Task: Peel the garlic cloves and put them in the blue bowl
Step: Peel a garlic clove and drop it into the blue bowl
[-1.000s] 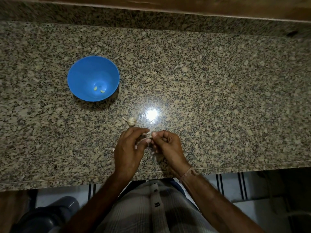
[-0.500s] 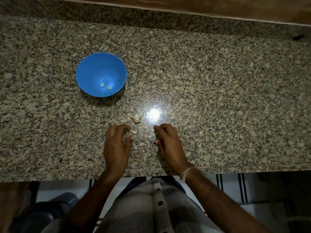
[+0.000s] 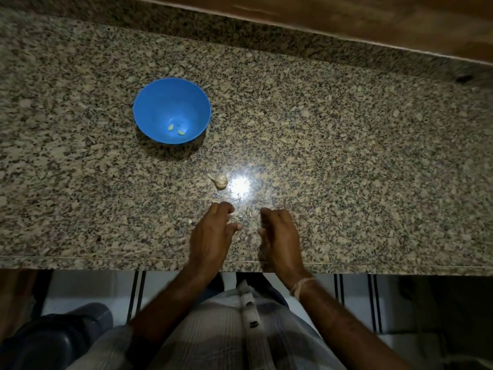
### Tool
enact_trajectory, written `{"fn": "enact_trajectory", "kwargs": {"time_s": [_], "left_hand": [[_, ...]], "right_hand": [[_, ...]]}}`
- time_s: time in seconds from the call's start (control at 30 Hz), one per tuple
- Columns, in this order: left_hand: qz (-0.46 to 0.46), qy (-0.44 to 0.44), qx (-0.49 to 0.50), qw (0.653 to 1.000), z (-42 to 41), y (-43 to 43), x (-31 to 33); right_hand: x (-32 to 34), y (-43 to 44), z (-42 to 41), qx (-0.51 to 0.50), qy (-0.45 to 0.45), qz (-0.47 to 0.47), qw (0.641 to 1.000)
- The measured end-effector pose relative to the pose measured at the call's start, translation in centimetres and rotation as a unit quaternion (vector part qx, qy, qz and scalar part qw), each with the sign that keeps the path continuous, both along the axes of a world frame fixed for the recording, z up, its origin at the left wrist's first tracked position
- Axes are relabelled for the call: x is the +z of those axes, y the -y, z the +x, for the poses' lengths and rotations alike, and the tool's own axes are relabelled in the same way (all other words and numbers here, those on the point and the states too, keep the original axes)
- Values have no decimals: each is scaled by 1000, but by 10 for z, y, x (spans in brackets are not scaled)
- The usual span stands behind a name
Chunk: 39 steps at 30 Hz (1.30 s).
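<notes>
The blue bowl (image 3: pixel 149 102) stands on the granite counter at the left, with two peeled cloves (image 3: pixel 175 129) in its bottom. A garlic bulb (image 3: pixel 221 181) lies on the counter between the bowl and my hands. My left hand (image 3: pixel 212 235) is near the front edge, its fingers curled, and pinches a small pale garlic clove (image 3: pixel 233 219) between thumb and fingertips. My right hand (image 3: pixel 278 235) hovers a little to the right, apart from the left, fingers loosely curled with nothing visible in them. Its palm side is hidden.
Small scraps of garlic skin (image 3: pixel 244 213) lie on the counter between my hands. A bright light reflection (image 3: pixel 240 185) sits right of the bulb. The counter's front edge (image 3: pixel 106 259) runs just under my wrists. A wooden ledge (image 3: pixel 346 20) borders the back.
My hands, joined on one clove a second ago, have pulled apart. The left keeps the clove. Skin scraps now lie between them. The view has shifted, so the bowl appears further right.
</notes>
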<state>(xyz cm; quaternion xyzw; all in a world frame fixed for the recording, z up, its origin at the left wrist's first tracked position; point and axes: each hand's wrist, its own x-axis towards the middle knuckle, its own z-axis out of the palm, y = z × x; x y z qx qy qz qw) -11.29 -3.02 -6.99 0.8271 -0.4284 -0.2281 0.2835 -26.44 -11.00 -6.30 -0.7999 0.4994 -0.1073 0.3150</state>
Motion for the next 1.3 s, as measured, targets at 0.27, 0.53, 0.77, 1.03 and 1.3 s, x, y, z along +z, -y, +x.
{"fn": "enact_trajectory", "kwargs": {"time_s": [0.27, 0.53, 0.77, 1.03, 1.3], "left_hand": [[-70, -75, 84, 991, 1, -20, -1], [-59, -169, 261, 949, -4, -28, 6], [-101, -446, 385, 802, -22, -1, 19], [-199, -718, 473, 470, -41, 44, 49], [-248, -689, 527, 431, -40, 35, 21]], "right_hand": [[7, 14, 24, 37, 78, 53, 995], [-4, 12, 38, 221, 59, -42, 973], [5, 40, 43, 222, 67, 32, 972], [47, 50, 40, 225, 139, 220, 939], [57, 72, 24, 145, 213, 369, 893]]}}
